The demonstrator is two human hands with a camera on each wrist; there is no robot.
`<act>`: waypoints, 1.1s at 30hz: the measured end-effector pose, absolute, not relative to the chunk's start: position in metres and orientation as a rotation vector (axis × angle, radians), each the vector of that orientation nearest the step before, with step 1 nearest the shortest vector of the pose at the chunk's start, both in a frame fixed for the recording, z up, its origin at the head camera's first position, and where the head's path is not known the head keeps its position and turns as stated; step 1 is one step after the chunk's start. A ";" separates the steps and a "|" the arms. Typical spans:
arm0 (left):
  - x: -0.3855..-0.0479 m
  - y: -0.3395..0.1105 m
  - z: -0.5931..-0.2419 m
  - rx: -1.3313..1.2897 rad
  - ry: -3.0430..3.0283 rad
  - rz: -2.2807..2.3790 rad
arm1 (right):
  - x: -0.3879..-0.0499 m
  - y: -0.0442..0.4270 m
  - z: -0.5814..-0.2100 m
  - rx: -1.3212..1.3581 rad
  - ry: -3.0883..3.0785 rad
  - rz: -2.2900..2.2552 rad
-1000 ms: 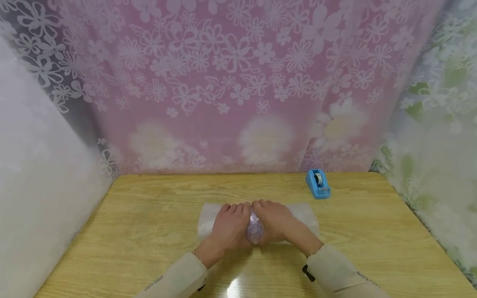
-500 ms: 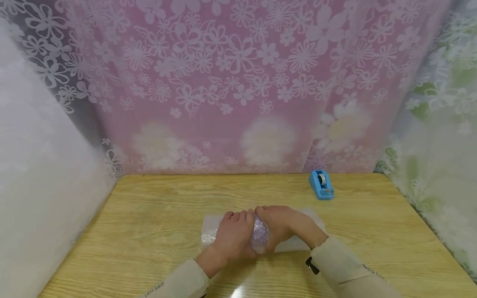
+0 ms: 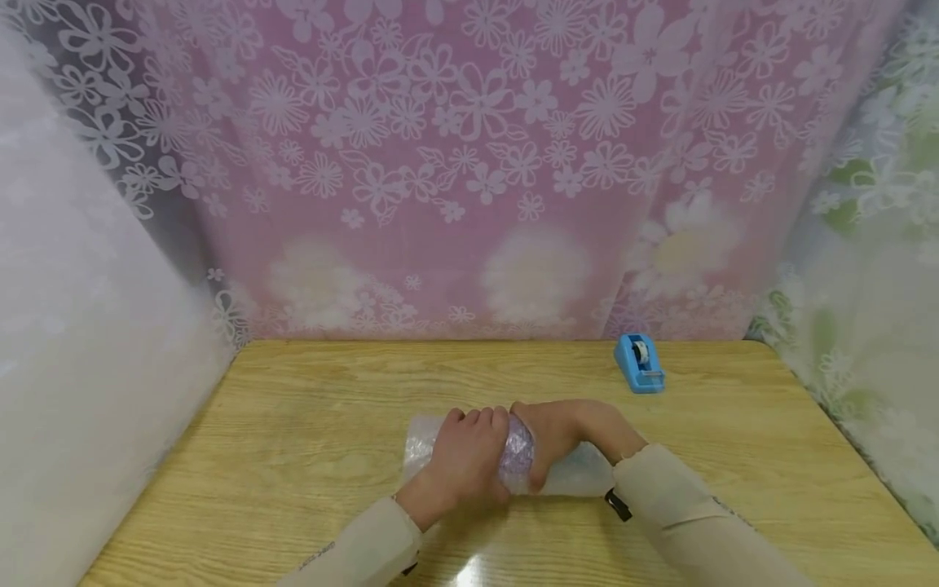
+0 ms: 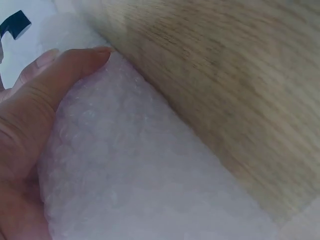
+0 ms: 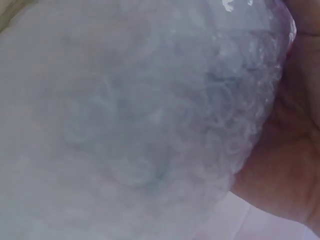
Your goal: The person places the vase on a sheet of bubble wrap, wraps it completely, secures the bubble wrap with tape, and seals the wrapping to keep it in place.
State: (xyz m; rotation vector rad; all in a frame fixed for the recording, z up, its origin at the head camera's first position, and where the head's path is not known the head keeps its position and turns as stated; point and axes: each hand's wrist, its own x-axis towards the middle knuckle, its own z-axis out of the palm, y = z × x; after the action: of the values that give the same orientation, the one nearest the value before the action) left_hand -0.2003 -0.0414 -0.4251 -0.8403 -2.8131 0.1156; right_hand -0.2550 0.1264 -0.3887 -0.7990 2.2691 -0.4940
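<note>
A roll of bubble wrap (image 3: 517, 452) lies crosswise near the table's front, with something purple showing through its middle; what is inside cannot be made out. My left hand (image 3: 473, 456) grips the roll just left of the purple part, fingers over the top. On the other side my right hand (image 3: 553, 436) curls round it, thumb toward me. In the left wrist view the thumb presses along the bubble wrap (image 4: 125, 150). Bubbled plastic (image 5: 150, 125) fills most of the right wrist view, with the palm against its right side.
A blue tape dispenser (image 3: 640, 364) with a roll of tape stands at the back right of the wooden table (image 3: 315, 424). Behind the table hangs a pink flowered curtain (image 3: 440, 163). Pale sheets border both sides.
Both hands stay on the roll. My right hand has turned, its wrist bending higher, and the roll's right end has tilted a little. The view has shifted slightly.
</note>
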 end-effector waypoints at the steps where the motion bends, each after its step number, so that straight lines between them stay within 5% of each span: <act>1: -0.201 -0.041 -0.425 -0.842 -2.820 0.113 | -0.255 0.127 -0.389 -0.791 2.264 -0.511; 33: -0.217 -0.037 -0.413 -0.843 -3.044 0.095 | -0.209 0.135 -0.401 -1.034 2.837 -0.257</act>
State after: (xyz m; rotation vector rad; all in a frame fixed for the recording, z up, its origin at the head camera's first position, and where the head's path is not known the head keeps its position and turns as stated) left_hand -0.2169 -0.0371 -0.4134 -0.8427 -3.0439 0.0954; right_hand -0.2089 0.1352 -0.4005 -1.0340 2.8365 -0.2566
